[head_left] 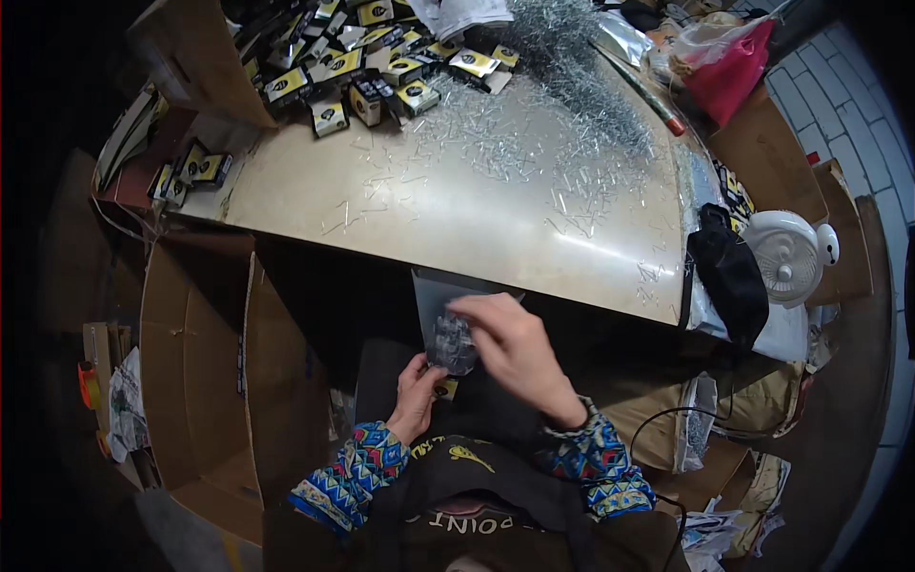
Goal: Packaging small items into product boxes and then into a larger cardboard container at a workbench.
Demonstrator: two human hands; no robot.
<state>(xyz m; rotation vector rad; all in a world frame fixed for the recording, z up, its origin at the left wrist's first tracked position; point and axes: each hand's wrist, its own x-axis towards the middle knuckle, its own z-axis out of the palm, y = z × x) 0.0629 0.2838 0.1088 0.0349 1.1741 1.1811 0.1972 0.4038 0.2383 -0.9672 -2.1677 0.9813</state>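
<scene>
Packet: we have it in front of our body, just short of the table's near edge; it looks clear and greyish.
Left hand: we pinch the packet's lower edge between thumb and fingers, closed down to its thickness.
Right hand: we curl it over the packet's upper side, fingers bent; whether they grip or merely touch, we cannot tell.
Steady handling: we judge it best to keep the left pinch low and firm, and the right fingers light, so the packet neither twists nor slips.
Yellow patch: we see it just below the packet, beside the left fingertips; perhaps a small box.
Tabletop: we see thin silvery pins scattered about, a tangled heap of them farther back, and yellow-and-black boxes piled left of it.
Hidden parts: our right hand covers one side of the packet, its fingertips blur, and we cannot make out the contents; darkness swallows the space under the table.
</scene>
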